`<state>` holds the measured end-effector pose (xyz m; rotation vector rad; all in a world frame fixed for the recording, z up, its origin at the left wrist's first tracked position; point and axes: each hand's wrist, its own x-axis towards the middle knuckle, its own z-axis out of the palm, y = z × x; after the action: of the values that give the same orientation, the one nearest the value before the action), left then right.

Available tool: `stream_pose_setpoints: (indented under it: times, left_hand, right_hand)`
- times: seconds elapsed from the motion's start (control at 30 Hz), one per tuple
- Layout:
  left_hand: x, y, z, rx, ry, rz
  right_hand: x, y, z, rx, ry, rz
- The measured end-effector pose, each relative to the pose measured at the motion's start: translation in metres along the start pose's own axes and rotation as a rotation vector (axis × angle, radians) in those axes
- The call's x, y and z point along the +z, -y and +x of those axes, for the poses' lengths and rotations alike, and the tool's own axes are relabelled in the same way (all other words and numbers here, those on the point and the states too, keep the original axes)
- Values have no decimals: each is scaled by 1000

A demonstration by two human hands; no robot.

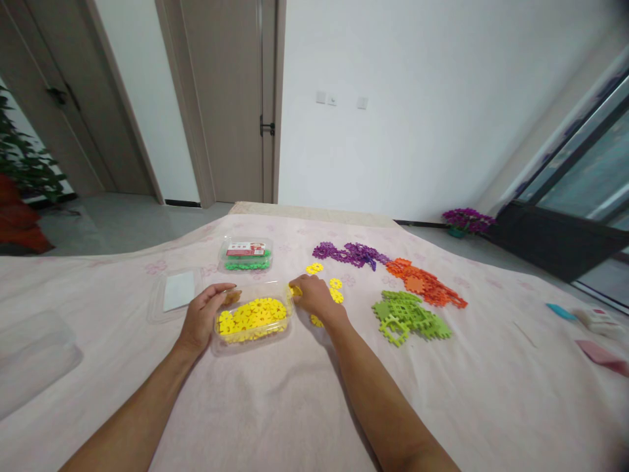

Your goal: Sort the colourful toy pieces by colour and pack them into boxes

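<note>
A clear plastic box (275, 332) full of yellow flower-shaped pieces (253, 316) sits on the cloth in front of me. My left hand (202, 316) grips its left side, thumb and fingers around the wall. At the right rim, my right hand (314, 296) is closed on a yellow flower piece (295, 290). Several loose yellow pieces (336, 283) lie just beyond and beside that hand, one partly hidden under the wrist. Behind the box stands a lidded clear box (248, 254) with green pieces and a red-and-white label.
Left of the box lie a clear lid (156, 301) with a white card and another clear plastic container (37, 360). Purple pieces (351, 253), orange pieces (425, 283) and light-green pieces (410, 316) form piles to the right. A blue item (561, 311) and a pink item (602, 354) lie far right.
</note>
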<state>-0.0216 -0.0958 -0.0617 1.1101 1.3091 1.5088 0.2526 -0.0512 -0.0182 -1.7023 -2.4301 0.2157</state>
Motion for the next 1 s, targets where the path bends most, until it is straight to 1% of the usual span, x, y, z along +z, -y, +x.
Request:
stream_pose_setpoints:
  times: [0.07,0.2,0.33,0.43,0.6,0.73,0.83,0.9,0.97,1.0]
  left_hand:
    - [0,0,0,1,2,-3]
    - [0,0,1,-8,-4,6]
    - [0,0,1,-7,-1,9]
    - [0,0,1,-10,-5,-5]
    - [-1,2,2,-19,-8,-14]
    - [-1,2,2,-9,-5,0]
    - [-1,2,2,-14,1,-11]
    - [-1,2,2,-22,1,-20]
    - [0,1,1,-25,-3,-23]
    - [0,1,1,-21,-4,-20]
  right_hand:
    - [-3,-2,1,16,14,13]
    - [-12,-7,-1,107,13,46]
    - [-18,-9,-3,172,25,-61]
    - [-15,-11,-3,204,26,-79]
    - [-6,-17,1,260,8,34]
    - [-2,-20,3,243,-23,133]
    - [0,-19,5,183,-69,217]
    - [2,-17,7,135,-71,287]
    - [3,-13,7,103,-63,299]
    - [4,-11,7,98,-56,270]
